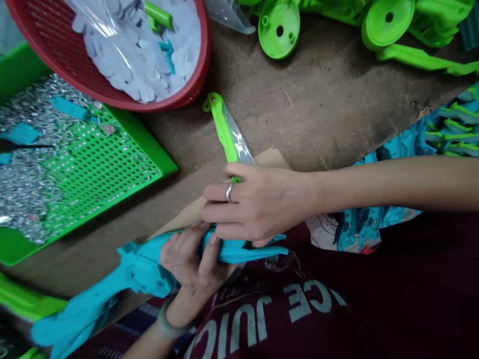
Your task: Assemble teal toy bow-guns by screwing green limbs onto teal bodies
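A long blue plastic toy part (145,269) lies slantwise in front of my shirt, with two thin prongs (269,253) at its right end. My left hand (190,257), with a pale bangle at the wrist, is wrapped round its middle. My right hand (254,204), ring on one finger, is bent over the upper edge of this part; its thumb and palm are hidden, so what it pinches does not show. A toy knife (226,132) with a green handle and a clear blade reaches under my right hand's outer fingers. Whether they grip it is unclear.
A green perforated tray (145,159) of loose screws is at the left. Above it stands a red basket (198,75) of whitish plastic pieces. Green plastic parts (279,30) lie at the top; blue and green parts (404,144) are piled at right. Brown cardboard (275,157) lies under my hands.
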The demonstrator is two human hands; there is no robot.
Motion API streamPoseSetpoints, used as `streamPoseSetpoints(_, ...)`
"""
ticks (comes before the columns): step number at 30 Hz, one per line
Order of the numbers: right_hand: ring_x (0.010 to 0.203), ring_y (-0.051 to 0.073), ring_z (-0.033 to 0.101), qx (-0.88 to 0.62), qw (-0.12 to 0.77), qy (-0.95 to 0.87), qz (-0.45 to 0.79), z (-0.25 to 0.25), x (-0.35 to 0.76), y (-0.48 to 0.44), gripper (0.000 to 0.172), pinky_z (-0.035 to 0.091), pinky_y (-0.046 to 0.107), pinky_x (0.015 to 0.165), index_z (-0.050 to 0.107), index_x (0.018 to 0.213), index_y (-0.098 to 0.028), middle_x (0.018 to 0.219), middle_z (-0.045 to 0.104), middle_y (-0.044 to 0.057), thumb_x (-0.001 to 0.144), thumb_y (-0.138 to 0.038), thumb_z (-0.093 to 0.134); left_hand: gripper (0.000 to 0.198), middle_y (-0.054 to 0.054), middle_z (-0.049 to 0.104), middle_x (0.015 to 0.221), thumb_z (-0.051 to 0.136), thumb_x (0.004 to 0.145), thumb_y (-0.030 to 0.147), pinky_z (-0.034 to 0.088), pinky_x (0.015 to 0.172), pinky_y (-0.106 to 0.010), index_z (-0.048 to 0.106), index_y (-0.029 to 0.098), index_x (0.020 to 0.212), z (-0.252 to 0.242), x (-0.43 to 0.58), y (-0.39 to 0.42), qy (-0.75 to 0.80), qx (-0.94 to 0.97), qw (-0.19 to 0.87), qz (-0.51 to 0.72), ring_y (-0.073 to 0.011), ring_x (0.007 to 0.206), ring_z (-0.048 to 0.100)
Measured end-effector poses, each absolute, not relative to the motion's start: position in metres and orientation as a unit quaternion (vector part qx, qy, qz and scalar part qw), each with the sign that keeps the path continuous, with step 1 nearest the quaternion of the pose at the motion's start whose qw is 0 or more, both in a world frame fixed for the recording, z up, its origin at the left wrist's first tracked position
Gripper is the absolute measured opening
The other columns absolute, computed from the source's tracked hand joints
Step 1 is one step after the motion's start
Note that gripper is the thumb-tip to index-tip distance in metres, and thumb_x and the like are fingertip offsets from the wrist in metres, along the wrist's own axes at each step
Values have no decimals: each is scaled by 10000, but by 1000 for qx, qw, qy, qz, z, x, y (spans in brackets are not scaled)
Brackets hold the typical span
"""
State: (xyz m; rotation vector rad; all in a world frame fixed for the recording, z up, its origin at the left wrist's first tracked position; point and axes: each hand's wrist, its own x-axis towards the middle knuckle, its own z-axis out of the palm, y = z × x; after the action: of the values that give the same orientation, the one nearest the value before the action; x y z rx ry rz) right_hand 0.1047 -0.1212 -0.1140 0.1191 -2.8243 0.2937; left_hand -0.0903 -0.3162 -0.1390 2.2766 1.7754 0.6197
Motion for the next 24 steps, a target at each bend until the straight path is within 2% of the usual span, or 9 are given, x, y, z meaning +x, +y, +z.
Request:
streamPoseSetpoints(4, 996, 189, 603, 23, 151, -982, 106, -111, 103, -131, 346, 466, 356, 773, 679, 988, -189, 995, 658, 38, 1047, -188, 338, 796, -200, 603, 1233, 697, 877, 384, 498, 874, -515, 320, 217, 1559, -137, -91, -309, 565, 801, 31, 198, -334, 1042, 626)
streamPoseSetpoints(6, 1042, 193, 594, 20, 149, -982, 116, -111, 103, -135, 338, 460, 358, 807, 683, 1000, -188, 1003, 657, 38, 1040, -162, 349, 771, -214, 610, 1227, 653, 907, 412, 500, 876, -519, 317, 189, 1564, -137, -91, -307, 552, 811, 19, 194, -340, 1044, 631)
streamPoseSetpoints(9, 1127, 218, 562, 25, 100, -981, 163, -107, 106, -130, 198, 446, 379, 906, 670, 1079, -185, 1073, 652, 52, 1006, -240, 494, 716, -218, 614, 1262, 668, 907, 334, 488, 958, -515, 375, 172, 1539, -137, -90, -308, 556, 807, -3, 199, -334, 1116, 628)
streamPoseSetpoints(12, 1168, 246, 533, 44, 37, -965, 254, -96, 112, -110, 288, 439, 378, 964, 647, 1136, -174, 1134, 639, 77, 938, -383, 637, 623, -204, 649, 1225, 636, 922, 220, 478, 1028, -464, 435, 115, 1502, -136, -88, -308, 535, 822, -4, 196, -304, 1159, 639)
streamPoseSetpoints(14, 1150, 255, 536, 33, 21, -953, 299, -87, 116, -96, 309, 456, 385, 950, 647, 1117, -173, 1152, 626, 89, 943, -427, 627, 604, -214, 662, 1218, 633, 931, 215, 467, 1062, -456, 445, 77, 1488, -134, -86, -306, 524, 828, 1, 199, -307, 1190, 638)
streamPoseSetpoints(18, 1095, 255, 566, -62, 66, -948, 305, -79, 123, -91, 285, 484, 416, 920, 628, 1122, -145, 1141, 604, 105, 1005, -380, 517, 533, -214, 646, 1316, 638, 918, 136, 480, 1056, -441, 512, 117, 1436, -129, -78, -301, 515, 827, 5, 223, -327, 1322, 568)
streamPoseSetpoints(22, 997, 234, 597, -162, 168, -934, 270, -91, 135, -112, 229, 510, 398, 855, 605, 1148, -146, 1063, 629, 100, 998, -290, 509, 385, -206, 710, 1222, 571, 930, 50, 478, 1044, -403, 593, 46, 1315, -130, -68, -301, 498, 842, -17, 208, -317, 1328, 569)
streamPoseSetpoints(24, 991, 231, 603, -193, 184, -936, 232, -95, 142, -117, 246, 513, 384, 832, 588, 1199, -144, 1122, 642, 125, 980, -218, 502, 362, -208, 703, 1244, 568, 945, 72, 462, 1059, -414, 593, 56, 1306, -132, -64, -301, 512, 833, -27, 208, -308, 1316, 582)
